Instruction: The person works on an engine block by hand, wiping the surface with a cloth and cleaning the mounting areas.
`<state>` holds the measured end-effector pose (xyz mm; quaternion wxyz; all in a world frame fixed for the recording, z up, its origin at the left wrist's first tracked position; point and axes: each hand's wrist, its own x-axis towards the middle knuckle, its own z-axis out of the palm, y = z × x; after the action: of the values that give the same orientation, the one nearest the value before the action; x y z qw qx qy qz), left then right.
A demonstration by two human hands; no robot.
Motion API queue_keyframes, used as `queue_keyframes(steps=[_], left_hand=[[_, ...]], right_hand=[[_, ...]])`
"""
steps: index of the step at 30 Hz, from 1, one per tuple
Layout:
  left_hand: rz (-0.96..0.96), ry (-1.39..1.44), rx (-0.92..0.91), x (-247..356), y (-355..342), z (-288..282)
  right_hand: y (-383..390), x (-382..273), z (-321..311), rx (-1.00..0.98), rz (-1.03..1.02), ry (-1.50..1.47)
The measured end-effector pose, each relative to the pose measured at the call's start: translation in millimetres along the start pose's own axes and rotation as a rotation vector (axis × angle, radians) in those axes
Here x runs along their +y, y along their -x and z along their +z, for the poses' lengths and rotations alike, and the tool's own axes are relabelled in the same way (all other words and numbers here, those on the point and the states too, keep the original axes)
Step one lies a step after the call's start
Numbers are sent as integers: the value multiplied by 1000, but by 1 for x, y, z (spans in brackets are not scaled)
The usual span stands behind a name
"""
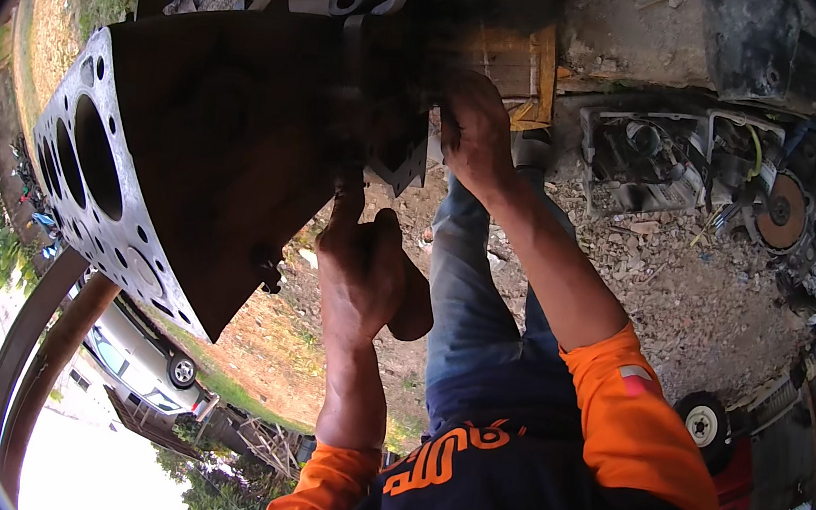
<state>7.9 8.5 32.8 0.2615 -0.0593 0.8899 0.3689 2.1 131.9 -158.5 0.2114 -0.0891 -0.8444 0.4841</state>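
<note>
A large engine block fills the upper left, its pale machined face with round cylinder bores turned to the left and its near side in deep shadow. My left hand is below the block's dark right part. Its index finger points up and touches the lower edge, the thumb stands apart, and the other fingers are in shadow. My right hand is at the block's right end, fingers bent round something dark. What they grip is lost in the shadow.
A yellow wooden crate is beyond my right hand. Greasy metal housings and a round rusty disc lie on the gravel at right, with a small wheel nearer. Curved brown posts and a parked car show at left.
</note>
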Motion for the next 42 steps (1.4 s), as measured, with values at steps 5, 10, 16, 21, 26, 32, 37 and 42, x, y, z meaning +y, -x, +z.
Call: queue_keyframes(steps=[5, 10, 16, 21, 26, 32, 37, 42], left_hand=[[62, -39, 32, -3, -1, 2], [41, 10, 40, -3, -2, 4], [-30, -17, 22, -2, -1, 0], [-50, 21, 6, -2, 1, 0], [76, 2, 49, -8, -2, 2], [32, 9, 41, -9, 2, 1], [-3, 29, 37, -1, -1, 3], [-56, 19, -10, -5, -3, 0]], right_hand=[[-6, 0, -28, -100, -28, -40], [-14, 0, -11, -203, -245, 115], [-19, 2, -23, -181, -317, 184], [-26, 14, -17, -164, -356, 251], [-31, 20, -25, -307, -456, 221], [-35, 28, -18, -429, -560, 110], [-49, 58, -12, -154, -322, 109], [-60, 73, -20, -252, -217, 75]])
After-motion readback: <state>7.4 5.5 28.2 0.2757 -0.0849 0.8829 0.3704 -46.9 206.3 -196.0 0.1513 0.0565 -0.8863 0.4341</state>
